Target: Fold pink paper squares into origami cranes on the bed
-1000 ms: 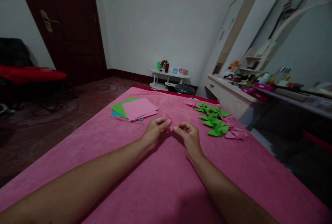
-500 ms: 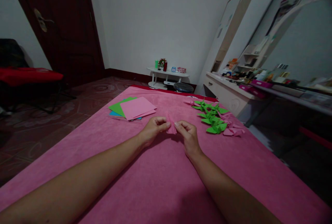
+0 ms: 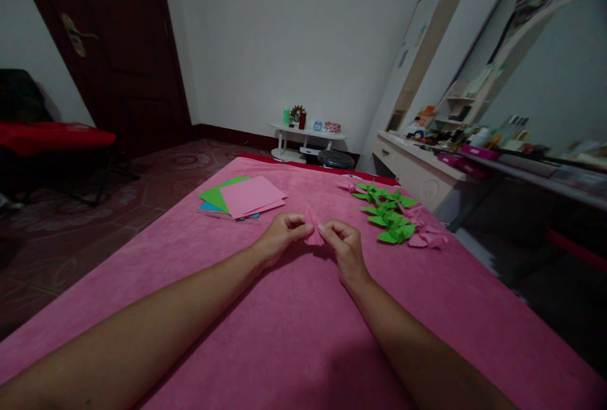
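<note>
A narrow piece of folded pink paper (image 3: 313, 228) is held between my two hands, just above the pink cloth (image 3: 284, 321). My left hand (image 3: 283, 237) pinches its left edge between thumb and fingers. On the other side, my right hand (image 3: 344, 247) grips the right edge with thumb and forefinger. Beyond my left hand lies a stack of square paper sheets (image 3: 253, 196), pink on top with green and blue beneath. To the right of my right hand sits a group of green folded paper cranes (image 3: 393, 217), with pink folded ones (image 3: 429, 236) beside them.
A low white table (image 3: 308, 131) with small items stands by the far wall. At the right is a white dressing table (image 3: 422, 160) crowded with bottles and boxes. A red and black chair (image 3: 52, 138) is at the left, near a dark wooden door (image 3: 109, 49).
Almost nothing differs. Both hands keep their pinch on the folded pink paper, which looks very slightly shifted; the sheets and cranes stay in place.
</note>
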Available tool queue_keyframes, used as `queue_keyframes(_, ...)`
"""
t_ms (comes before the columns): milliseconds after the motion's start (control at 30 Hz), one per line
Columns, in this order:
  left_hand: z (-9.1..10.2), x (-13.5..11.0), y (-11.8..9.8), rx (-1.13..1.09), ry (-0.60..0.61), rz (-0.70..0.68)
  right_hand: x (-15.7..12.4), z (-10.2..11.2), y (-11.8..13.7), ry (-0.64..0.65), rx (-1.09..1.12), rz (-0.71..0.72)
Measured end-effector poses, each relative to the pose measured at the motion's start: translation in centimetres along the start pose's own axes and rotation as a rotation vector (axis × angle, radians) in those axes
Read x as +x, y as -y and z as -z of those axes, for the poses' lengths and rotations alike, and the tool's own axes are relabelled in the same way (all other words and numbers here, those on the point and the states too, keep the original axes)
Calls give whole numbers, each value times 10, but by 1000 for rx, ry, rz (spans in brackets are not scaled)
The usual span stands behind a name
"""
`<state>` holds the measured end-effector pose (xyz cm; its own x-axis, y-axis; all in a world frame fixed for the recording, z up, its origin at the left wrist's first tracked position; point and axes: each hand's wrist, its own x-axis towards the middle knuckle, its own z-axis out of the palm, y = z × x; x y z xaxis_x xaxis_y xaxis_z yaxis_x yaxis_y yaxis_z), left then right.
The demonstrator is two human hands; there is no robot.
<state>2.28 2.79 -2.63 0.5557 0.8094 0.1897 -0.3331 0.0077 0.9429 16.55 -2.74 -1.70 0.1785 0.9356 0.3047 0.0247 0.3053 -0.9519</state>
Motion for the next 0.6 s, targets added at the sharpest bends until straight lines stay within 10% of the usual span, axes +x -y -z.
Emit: queue_keyframes(600,0,0,-1,121,-34,-29,4,3,-7,30,-109,108)
